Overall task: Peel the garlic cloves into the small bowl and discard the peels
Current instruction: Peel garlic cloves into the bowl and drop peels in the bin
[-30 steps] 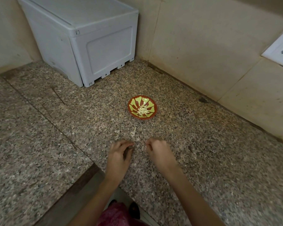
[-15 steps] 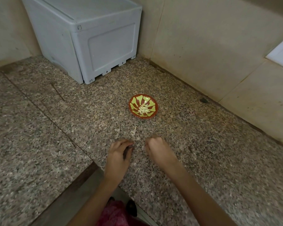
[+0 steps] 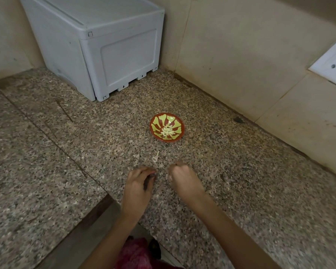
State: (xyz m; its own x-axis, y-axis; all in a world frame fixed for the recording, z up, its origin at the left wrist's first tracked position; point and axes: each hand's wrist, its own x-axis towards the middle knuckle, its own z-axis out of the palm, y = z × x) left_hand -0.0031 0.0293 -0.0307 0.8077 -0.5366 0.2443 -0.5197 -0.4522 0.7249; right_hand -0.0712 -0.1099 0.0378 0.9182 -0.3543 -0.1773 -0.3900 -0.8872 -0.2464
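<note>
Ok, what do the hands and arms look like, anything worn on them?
The left hand and right hand are ungloved, and both arms are bare to the frame's edge: no sleeves, watch or bangles show. Some pink cloth shows below them.

Small round red-brown bowl with yellow-green pattern (image 3: 177,125): upright on the speckled granite tabletop (image 3: 241,181), near the wall. Pale peeled garlic cloves (image 3: 167,131): small heap at the bowl's centre. Thin whitish garlic peels (image 3: 155,157): loose scraps on the tabletop, near the bowl, not touching it.
</note>
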